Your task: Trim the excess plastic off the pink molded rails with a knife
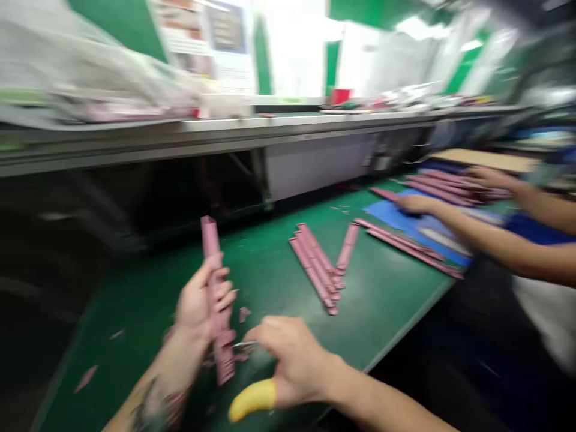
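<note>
Grip: left hand (200,306) closed narrow around a notched pink strip (212,243), which stands tilted upward. Right hand (292,360) curled just beside the strip's lower end, with a thin metal sliver (245,344) at its fingertips; too blurred to tell whether it is held. Yellow finger cot (252,401) covers one right finger.
Work in hand: metal sliver close to the strip's lower notched part; contact cannot be told.
Near the grip: small pink scraps (244,313) on the green work mat (382,300).
Ahead of the grip: stacked pink strips (315,267) on the mat, with one strip (347,247) angled against them.
Right of the grip: co-worker's hands (416,204) over a blue sheet (396,216), with more pink strips (443,187).
Far side: metal shelf (225,123) beyond the mat.
</note>
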Demonstrator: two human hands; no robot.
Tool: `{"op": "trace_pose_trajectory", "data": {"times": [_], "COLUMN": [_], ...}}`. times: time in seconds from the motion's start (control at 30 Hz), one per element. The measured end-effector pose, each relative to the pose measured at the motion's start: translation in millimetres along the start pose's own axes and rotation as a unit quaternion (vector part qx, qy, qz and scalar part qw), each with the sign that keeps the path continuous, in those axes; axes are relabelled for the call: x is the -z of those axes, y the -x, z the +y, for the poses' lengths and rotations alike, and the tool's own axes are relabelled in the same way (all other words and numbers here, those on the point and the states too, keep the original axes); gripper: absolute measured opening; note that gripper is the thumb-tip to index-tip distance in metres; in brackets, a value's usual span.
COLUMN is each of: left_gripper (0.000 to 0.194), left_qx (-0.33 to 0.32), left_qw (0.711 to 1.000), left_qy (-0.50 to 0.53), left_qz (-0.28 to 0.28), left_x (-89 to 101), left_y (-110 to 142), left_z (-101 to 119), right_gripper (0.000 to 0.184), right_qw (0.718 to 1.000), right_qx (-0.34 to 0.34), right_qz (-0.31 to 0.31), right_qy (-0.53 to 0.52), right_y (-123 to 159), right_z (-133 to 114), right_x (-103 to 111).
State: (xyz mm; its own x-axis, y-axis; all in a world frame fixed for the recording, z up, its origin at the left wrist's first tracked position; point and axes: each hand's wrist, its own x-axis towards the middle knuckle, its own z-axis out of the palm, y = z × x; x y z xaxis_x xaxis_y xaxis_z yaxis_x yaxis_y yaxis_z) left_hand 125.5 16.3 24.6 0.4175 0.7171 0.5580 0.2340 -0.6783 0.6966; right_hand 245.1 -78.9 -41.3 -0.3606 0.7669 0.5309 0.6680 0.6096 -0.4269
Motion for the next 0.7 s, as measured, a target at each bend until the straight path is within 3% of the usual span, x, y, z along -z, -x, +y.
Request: {"op": "trace_pose_trajectory", "data": {"times": [0.1,0.23,0.4,0.57,0.7], "left_gripper": [0.037,0.031,0.025,0.017,0.021], "left_qx": [0.189,0.292,0.337,0.339,0.328], "left_qw": [0.963,0.871,0.777,0.738,0.704], "left_qy": [0.148,0.350,0.495,0.550,0.609], "left_qz": [0.121,0.184,0.194,0.194,0.162], "left_x": [31.7,29.4,25.4,22.3,21.2], "left_y": [11,12,14,8,6], "left_z": [-10,-7,1,1,-3], "right_gripper": [0.069,0.068,0.065,0.058,0.055], "right_qw": [1.000,0.997,0.991,0.988,0.989], "right_qx": [0.013,0.040,0.045,0.097,0.141], "right_qz": [0.010,-0.001,0.005,0.012,0.007], "right_qy": [0.024,0.073,0.126,0.122,0.036], "right_y": [-16,-26,-24,-14,-6], "right_z": [-9,-23,-23,-16,-15], "right_x": [5,4,-3,-2,-1]}}
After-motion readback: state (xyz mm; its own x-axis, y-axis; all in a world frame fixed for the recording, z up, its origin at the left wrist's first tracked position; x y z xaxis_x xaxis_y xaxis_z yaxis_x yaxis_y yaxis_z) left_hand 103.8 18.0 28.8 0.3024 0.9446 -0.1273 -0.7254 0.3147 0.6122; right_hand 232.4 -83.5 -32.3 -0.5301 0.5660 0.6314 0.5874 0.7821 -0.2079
